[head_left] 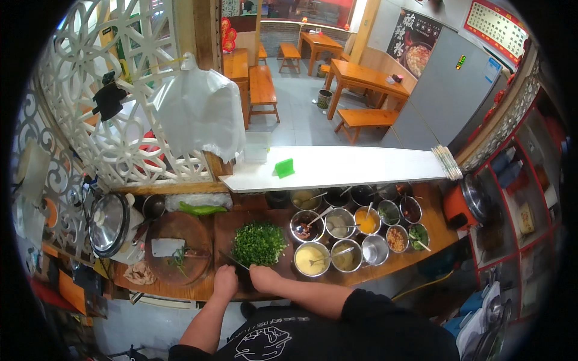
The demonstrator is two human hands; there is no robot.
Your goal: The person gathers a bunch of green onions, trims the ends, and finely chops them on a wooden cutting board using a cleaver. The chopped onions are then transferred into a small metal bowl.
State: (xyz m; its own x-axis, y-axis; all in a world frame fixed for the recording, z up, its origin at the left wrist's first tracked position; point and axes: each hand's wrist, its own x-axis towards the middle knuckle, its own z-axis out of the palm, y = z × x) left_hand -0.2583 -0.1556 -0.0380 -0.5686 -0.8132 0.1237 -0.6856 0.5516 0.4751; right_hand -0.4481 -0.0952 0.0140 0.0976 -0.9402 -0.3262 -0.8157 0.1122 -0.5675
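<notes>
A heap of chopped scallions (259,243) lies on a dark rectangular cutting board (226,222) before me. At the heap's near left edge, my right hand (265,279) is closed round a knife (233,260), whose thin dark blade slants up to the left. My left hand (226,281) is closed in a fist just below the blade; whatever its fingers hold is hidden. Left of the board stands a round wooden chopping block (159,222). On it rest a cleaver (167,246) and a few green scallion pieces (179,260).
Several metal bowls (374,249) of sauces and toppings stand right of the board. Green peppers (201,209) lie behind the block, a crumpled cloth (139,274) at its near left. A lidded pot (109,224) is far left. A white shelf (361,165) runs behind the bowls.
</notes>
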